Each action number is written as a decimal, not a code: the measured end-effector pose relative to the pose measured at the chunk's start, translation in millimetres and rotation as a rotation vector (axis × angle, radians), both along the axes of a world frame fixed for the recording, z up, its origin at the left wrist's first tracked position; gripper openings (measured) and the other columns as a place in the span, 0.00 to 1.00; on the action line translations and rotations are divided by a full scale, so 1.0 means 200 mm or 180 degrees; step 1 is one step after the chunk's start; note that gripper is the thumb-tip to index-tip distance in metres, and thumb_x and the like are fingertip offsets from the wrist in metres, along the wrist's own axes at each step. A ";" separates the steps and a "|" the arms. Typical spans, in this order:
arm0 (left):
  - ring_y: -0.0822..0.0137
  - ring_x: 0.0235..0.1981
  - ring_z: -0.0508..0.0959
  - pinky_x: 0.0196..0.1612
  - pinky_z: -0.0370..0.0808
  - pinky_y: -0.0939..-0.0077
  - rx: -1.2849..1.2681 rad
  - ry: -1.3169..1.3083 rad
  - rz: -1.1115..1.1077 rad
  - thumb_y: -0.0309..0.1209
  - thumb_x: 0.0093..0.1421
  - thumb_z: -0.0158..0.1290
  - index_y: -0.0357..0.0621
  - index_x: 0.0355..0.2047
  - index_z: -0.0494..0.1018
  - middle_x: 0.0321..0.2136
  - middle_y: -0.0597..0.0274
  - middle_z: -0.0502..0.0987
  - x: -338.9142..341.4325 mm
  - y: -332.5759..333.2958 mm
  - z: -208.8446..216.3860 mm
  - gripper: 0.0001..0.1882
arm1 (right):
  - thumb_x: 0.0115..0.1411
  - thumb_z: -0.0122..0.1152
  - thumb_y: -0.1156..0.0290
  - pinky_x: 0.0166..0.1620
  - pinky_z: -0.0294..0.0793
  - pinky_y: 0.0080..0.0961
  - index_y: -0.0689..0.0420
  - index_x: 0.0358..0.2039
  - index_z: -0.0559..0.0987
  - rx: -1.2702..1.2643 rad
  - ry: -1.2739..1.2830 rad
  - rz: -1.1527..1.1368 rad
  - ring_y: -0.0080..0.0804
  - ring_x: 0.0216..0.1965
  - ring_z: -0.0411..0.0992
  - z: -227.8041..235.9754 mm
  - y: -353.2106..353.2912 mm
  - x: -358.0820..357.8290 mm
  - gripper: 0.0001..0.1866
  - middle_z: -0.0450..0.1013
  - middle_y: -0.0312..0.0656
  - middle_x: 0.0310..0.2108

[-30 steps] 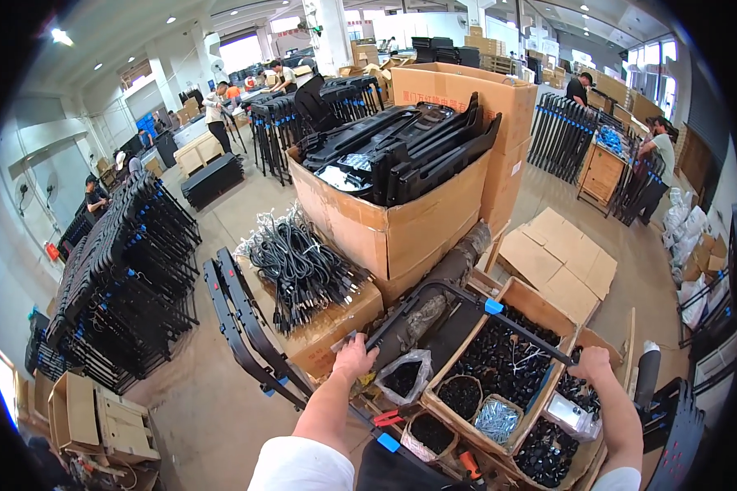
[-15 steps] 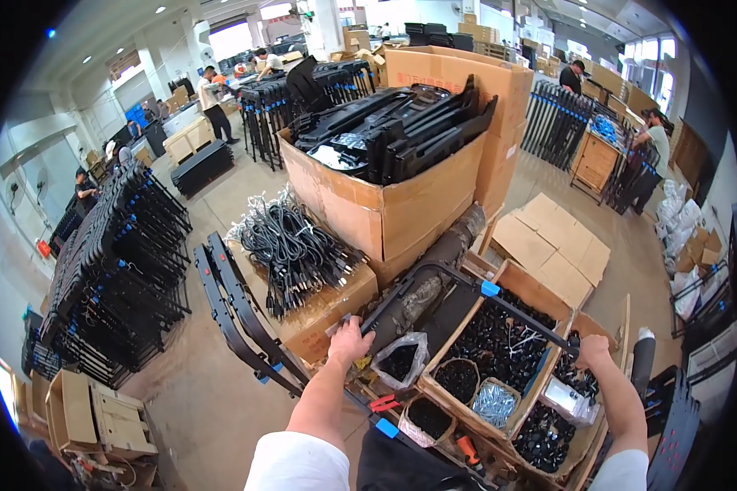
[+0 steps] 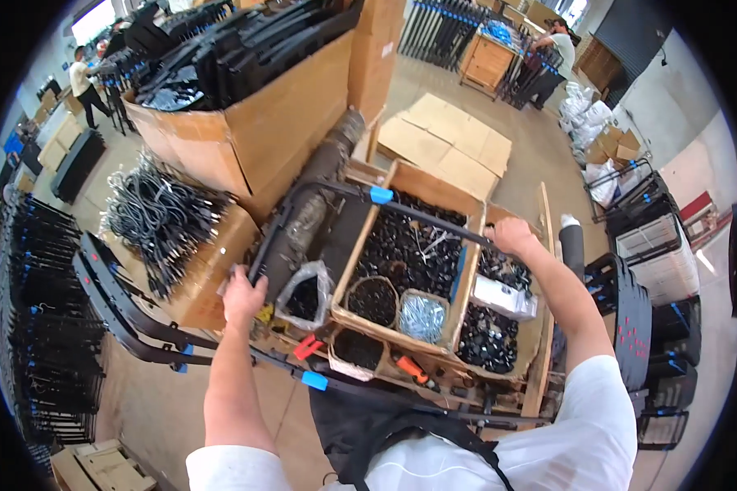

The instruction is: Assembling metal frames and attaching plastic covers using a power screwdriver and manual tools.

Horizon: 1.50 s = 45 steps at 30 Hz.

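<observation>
A black bent tube frame [image 3: 434, 219] with a blue clip [image 3: 381, 195] spans the wooden parts box, held at both ends. My left hand [image 3: 244, 296] closes round its left leg, beside the carton of cables. At the other end my right hand [image 3: 512, 236] grips the tube above the right-hand compartment. Below lie many small black parts [image 3: 409, 254], a small box of silver screws [image 3: 422, 316] and a round tub of dark screws [image 3: 373, 300]. Near me, another black tube with a blue clip [image 3: 314, 380] runs across the cart's front.
A clear bag of black parts [image 3: 305, 299], red-handled pliers [image 3: 307, 347] and an orange-handled tool [image 3: 412, 370] sit around the box. Bundled black cables [image 3: 162, 217] top a carton at left. A large carton [image 3: 291, 119] holds black panels. Flattened cardboard [image 3: 446, 143] lies beyond; people work farther off.
The view has turned right and down, so the scene sits farther left and higher. Both hands stay on the black tube frame. More of my torso now shows.
</observation>
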<state>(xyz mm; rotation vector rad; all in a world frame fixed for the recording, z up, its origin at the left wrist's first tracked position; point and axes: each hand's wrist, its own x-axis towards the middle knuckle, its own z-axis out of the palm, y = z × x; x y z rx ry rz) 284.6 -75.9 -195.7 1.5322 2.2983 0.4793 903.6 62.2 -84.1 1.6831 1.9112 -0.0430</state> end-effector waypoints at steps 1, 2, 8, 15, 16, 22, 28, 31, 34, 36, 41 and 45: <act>0.41 0.56 0.78 0.58 0.75 0.48 0.0033 0.0005 0.0008 0.50 0.62 0.61 0.46 0.60 0.68 0.54 0.42 0.78 0.01 0.01 0.00 0.33 | 0.66 0.55 0.49 0.53 0.81 0.45 0.60 0.40 0.87 0.0282 0.0057 -0.0112 0.52 0.48 0.82 0.00 0.01 0.01 0.25 0.82 0.56 0.45; 0.41 0.56 0.78 0.58 0.75 0.49 0.0072 0.0025 0.0026 0.50 0.62 0.61 0.46 0.60 0.68 0.54 0.42 0.78 0.01 0.01 0.00 0.33 | 0.69 0.52 0.42 0.51 0.81 0.46 0.59 0.39 0.87 0.0571 0.0125 -0.0213 0.54 0.47 0.82 0.00 0.01 0.01 0.31 0.82 0.57 0.43; 0.42 0.58 0.78 0.60 0.75 0.47 -0.0509 -0.0106 0.0144 0.53 0.60 0.59 0.44 0.58 0.70 0.55 0.40 0.77 0.12 -0.01 0.21 0.34 | 0.60 0.55 0.69 0.44 0.81 0.53 0.61 0.35 0.85 0.0569 0.0440 0.0083 0.57 0.41 0.82 -0.21 0.08 0.21 0.12 0.82 0.59 0.41; 0.45 0.61 0.75 0.64 0.72 0.51 -0.0399 -0.0125 0.0145 0.51 0.64 0.58 0.46 0.61 0.68 0.59 0.44 0.76 0.10 -0.05 0.10 0.32 | 0.74 0.47 0.52 0.48 0.79 0.55 0.67 0.36 0.82 0.1194 0.0964 0.0415 0.62 0.42 0.80 -0.20 -0.03 0.20 0.28 0.80 0.65 0.36; 0.45 0.61 0.75 0.64 0.72 0.51 -0.0403 -0.0095 0.0142 0.51 0.64 0.58 0.46 0.61 0.68 0.59 0.45 0.76 0.11 -0.04 0.12 0.31 | 0.74 0.48 0.52 0.45 0.81 0.53 0.66 0.32 0.83 0.1306 0.0751 0.0420 0.61 0.39 0.81 -0.24 0.00 0.21 0.28 0.80 0.63 0.33; 0.46 0.62 0.74 0.64 0.72 0.52 -0.0427 -0.0045 0.0202 0.50 0.65 0.58 0.47 0.61 0.67 0.59 0.45 0.75 0.06 -0.08 0.14 0.31 | 0.70 0.53 0.47 0.39 0.83 0.46 0.64 0.25 0.84 0.1713 0.0567 0.0348 0.56 0.34 0.82 -0.11 -0.01 0.00 0.31 0.80 0.60 0.28; 0.46 0.62 0.74 0.64 0.72 0.52 -0.0455 -0.0067 0.0197 0.51 0.65 0.58 0.46 0.63 0.67 0.60 0.45 0.74 0.06 -0.06 0.14 0.33 | 0.50 0.71 0.42 0.45 0.84 0.44 0.62 0.29 0.87 0.0640 -0.0089 0.0357 0.53 0.38 0.84 0.07 -0.11 0.00 0.30 0.83 0.56 0.32; 0.47 0.62 0.75 0.64 0.72 0.53 -0.0412 -0.0033 0.0157 0.50 0.65 0.58 0.46 0.62 0.67 0.59 0.45 0.75 0.08 -0.05 0.15 0.32 | 0.46 0.74 0.45 0.47 0.84 0.40 0.62 0.36 0.86 0.0794 0.0082 0.0300 0.49 0.40 0.84 0.00 -0.10 0.04 0.30 0.84 0.53 0.35; 0.47 0.62 0.75 0.64 0.72 0.53 -0.0374 -0.0066 0.0162 0.50 0.65 0.58 0.46 0.62 0.67 0.60 0.46 0.75 0.06 -0.07 0.13 0.32 | 0.48 0.73 0.54 0.47 0.83 0.43 0.60 0.39 0.83 -0.0176 -0.0542 0.0485 0.49 0.40 0.84 0.07 -0.09 -0.01 0.24 0.83 0.54 0.36; 0.47 0.62 0.74 0.64 0.72 0.54 -0.0452 0.0004 0.0202 0.50 0.65 0.58 0.46 0.62 0.67 0.60 0.46 0.75 0.06 -0.07 0.12 0.32 | 0.49 0.71 0.59 0.46 0.82 0.44 0.60 0.41 0.80 0.0658 0.0123 0.0508 0.49 0.40 0.83 0.08 -0.09 -0.04 0.22 0.82 0.54 0.36; 0.46 0.62 0.74 0.64 0.72 0.53 -0.0363 -0.0051 0.0155 0.50 0.65 0.58 0.45 0.62 0.67 0.60 0.45 0.74 0.07 -0.05 0.14 0.32 | 0.60 0.68 0.48 0.47 0.82 0.45 0.60 0.40 0.82 0.0637 -0.0049 0.0918 0.51 0.39 0.83 -0.14 -0.01 0.17 0.25 0.82 0.53 0.34; 0.46 0.63 0.73 0.65 0.72 0.52 -0.0402 -0.0085 0.0163 0.51 0.65 0.58 0.46 0.63 0.67 0.60 0.45 0.74 0.08 -0.07 0.16 0.32 | 0.64 0.63 0.47 0.48 0.81 0.47 0.61 0.40 0.82 0.0551 -0.0147 0.0201 0.51 0.40 0.83 -0.11 -0.02 0.10 0.25 0.82 0.52 0.35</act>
